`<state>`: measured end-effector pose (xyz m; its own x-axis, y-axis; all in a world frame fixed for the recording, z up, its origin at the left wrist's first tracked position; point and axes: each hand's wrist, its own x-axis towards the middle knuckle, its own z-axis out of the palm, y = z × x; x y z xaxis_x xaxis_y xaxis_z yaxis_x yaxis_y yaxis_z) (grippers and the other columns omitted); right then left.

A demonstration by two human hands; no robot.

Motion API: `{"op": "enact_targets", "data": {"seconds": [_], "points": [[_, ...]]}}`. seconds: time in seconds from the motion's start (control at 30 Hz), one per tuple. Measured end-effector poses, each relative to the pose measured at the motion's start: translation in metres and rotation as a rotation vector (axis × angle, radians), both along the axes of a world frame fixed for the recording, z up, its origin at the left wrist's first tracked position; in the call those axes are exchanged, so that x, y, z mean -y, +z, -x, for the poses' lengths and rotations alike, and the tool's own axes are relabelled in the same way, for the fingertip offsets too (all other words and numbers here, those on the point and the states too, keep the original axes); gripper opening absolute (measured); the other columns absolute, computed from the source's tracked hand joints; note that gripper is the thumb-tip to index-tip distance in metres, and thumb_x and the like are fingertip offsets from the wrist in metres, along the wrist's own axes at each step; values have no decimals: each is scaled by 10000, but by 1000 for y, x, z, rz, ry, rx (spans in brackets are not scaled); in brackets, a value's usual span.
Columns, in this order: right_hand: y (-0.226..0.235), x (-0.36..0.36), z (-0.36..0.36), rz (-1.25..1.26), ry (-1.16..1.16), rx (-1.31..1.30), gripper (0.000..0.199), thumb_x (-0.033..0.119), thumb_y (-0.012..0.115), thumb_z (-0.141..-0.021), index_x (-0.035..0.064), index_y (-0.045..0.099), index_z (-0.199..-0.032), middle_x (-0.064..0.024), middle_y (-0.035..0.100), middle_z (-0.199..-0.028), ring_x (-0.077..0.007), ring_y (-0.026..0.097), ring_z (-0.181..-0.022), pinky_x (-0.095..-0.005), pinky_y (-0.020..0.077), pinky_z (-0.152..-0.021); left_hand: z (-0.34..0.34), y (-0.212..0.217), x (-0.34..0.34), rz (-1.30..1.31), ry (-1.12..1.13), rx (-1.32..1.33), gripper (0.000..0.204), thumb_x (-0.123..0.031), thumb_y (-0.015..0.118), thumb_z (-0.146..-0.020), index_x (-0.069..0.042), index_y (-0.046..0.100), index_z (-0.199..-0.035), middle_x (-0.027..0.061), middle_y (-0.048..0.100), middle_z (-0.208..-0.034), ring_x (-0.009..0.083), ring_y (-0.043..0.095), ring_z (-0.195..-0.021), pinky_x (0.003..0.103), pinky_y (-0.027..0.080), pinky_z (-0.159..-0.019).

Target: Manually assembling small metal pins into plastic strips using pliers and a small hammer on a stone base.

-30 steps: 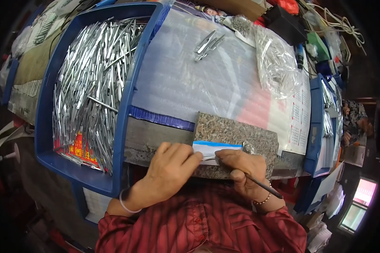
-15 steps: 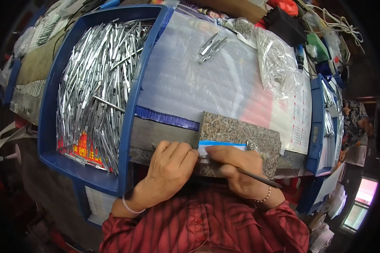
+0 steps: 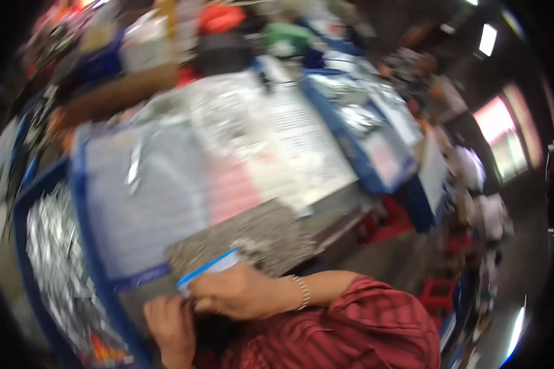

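Note:
The picture is smeared by motion. My left hand (image 3: pixel 171 326), at the lower left, has its fingers curled closed beside my right one. My right hand (image 3: pixel 240 292) is also closed, its fingers near the left thumb side; what either hand grips is hidden or blurred. A white strip with a blue edge (image 3: pixel 210 268) lies just beyond my right hand, on a speckled stone slab (image 3: pixel 274 229). Left of the hands stands a deep blue tray (image 3: pixel 98 252) filled with slim shiny metal pieces (image 3: pixel 55 246).
Translucent sheeting (image 3: pixel 160 215) covers the table beyond the slab, with a few metal pieces (image 3: pixel 134 163) on it. Farther on are a crumpled clear plastic bag (image 3: pixel 231 117) and a printed sheet (image 3: pixel 317 147). Another blue tray (image 3: pixel 335 132) stands right; a red stool (image 3: pixel 438 293) is on the floor.
The view has swung right, so table and hands now sit farther left and more aisle shows. The slim dark tool seen in my right hand earlier cannot be made out now.

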<state>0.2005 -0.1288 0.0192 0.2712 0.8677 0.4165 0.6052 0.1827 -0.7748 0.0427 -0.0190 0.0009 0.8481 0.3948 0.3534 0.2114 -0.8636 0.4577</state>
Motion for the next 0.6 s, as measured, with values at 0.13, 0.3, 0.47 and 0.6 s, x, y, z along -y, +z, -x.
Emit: {"op": "enact_targets", "data": {"seconds": [0.13, 0.3, 0.47, 0.6], "points": [[6, 29, -9, 41, 64, -67, 257, 272, 471, -980, 25, 543, -983, -121, 587, -886, -326, 597, -704, -371, 480, -566, -3, 15, 6, -89, -61, 15, 74, -69, 595, -883, -11, 616, -924, 105, 578, -796, 258, 557, -736, 380, 414, -668], [11, 47, -21, 12, 46, -115, 242, 253, 474, -980, 24, 548, -1002, -127, 599, -908, -325, 606, -729, -364, 488, -585, -13, 17, 11, -48, -79, -10, 63, -73, 603, -870, -39, 605, -923, 121, 563, -805, 310, 538, -752, 412, 407, -686], [5, 48, -21, -7, 93, -235, 238, 236, 467, -984, 20, 557, -1026, -129, 616, -942, -319, 620, -754, -359, 500, -625, -13, 18, 12, -29, -60, -25, 68, -65, 608, -864, -37, 606, -926, 125, 555, -803, 317, 529, -740, 413, 404, -684], [4, 37, -15, -66, 35, -294, 174, 193, 495, -966, 39, 567, -934, -111, 580, -798, -330, 587, -657, -388, 457, -564, -12, 18, 10, 8, -56, -37, 77, -61, 612, -859, -39, 607, -932, 134, 541, -800, 323, 519, -732, 422, 401, -683]]}}
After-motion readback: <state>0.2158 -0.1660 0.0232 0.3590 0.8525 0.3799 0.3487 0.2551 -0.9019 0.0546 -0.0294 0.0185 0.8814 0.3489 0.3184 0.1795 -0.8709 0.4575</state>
